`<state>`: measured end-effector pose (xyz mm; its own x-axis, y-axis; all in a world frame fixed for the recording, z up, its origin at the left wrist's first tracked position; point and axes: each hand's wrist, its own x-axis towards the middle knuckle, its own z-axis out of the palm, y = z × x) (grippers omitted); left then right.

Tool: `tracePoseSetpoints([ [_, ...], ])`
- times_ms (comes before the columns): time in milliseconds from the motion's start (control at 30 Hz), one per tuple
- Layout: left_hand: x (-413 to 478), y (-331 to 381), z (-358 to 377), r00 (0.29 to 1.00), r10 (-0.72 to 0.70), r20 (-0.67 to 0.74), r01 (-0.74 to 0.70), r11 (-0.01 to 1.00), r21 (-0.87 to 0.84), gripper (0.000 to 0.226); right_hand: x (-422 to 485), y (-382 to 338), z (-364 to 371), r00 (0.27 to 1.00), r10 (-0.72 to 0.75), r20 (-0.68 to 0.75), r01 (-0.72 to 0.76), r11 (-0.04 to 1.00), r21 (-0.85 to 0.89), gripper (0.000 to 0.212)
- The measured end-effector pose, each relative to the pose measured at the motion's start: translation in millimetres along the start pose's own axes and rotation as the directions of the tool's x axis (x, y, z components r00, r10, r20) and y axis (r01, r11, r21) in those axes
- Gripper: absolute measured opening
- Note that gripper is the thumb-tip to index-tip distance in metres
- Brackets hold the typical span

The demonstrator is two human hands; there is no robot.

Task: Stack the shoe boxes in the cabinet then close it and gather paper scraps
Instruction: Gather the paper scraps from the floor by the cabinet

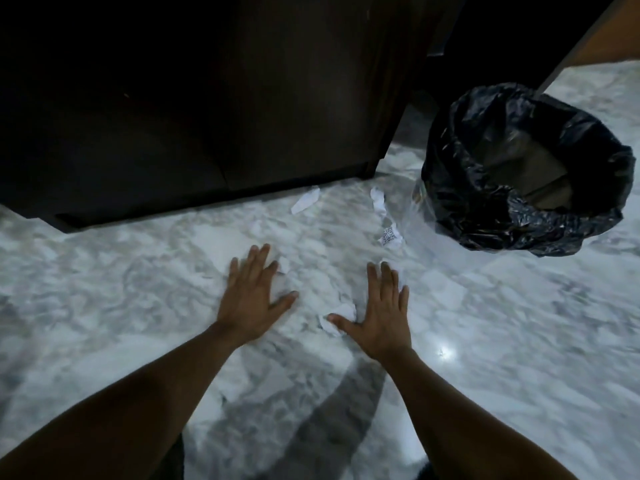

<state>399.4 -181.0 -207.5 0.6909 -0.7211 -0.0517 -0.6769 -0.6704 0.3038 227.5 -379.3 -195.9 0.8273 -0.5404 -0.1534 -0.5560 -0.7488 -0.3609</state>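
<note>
While two hands [254, 294] [379, 315] spread, five scraps [304, 200] [378, 200] [391, 235] [284, 266] [338, 318].

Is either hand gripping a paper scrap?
No, the left hand and right hand are spread flat over the floor, fingers straight.

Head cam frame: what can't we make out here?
All in the head view:
1. Cabinet: too dark to confirm its doors are shut.
2. Trash bin: contents lost in its dim interior.
3. Printed scrap: print too small and blurred.
4. Floor under left hand and right hand: flat palms hide any scraps beneath.
</note>
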Motion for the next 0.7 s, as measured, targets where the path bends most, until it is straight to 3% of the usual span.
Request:
tracePoseSetpoints([
  [100,43.7,23.4,5.5,0.994,0.109,-0.002,-0.109,0.994,0.032,0.084,25.6,8.3,-9.3,0.998,-0.022,-0.064,0.024,0.999,0.034,0.127],
  [200,89.5,33.9,6.8,0.987,0.162,-0.015,-0.160,0.984,0.072,0.073,49.6,14.1,-19.3,0.987,-0.083,-0.138,0.074,0.995,-0.069,0.134],
  [333,141.5,35.0,5.4,0.987,0.154,0.040,-0.156,0.986,0.050,0.062,85.2,19.6,-27.7,0.998,-0.007,-0.069,0.002,0.998,-0.069,0.146],
  [467,160.1,40.9,15.1,0.988,0.122,0.089,-0.109,0.983,-0.146,0.052,89.8,23.4,-16.4,0.999,-0.043,-0.033,0.037,0.988,-0.149,0.124],
  [533,162.0,49.6,19.1,0.990,0.134,0.044,-0.122,0.970,-0.209,0.064,85.3,28.1,-12.9,0.993,-0.105,-0.055,0.098,0.987,-0.126,0.111],
  [700,186.5,83.9,26.6,0.934,0.354,0.047,-0.353,0.935,-0.026,0.081,68.7,29.4,-6.0,0.977,-0.064,-0.201,0.067,0.998,0.006,0.103],
])
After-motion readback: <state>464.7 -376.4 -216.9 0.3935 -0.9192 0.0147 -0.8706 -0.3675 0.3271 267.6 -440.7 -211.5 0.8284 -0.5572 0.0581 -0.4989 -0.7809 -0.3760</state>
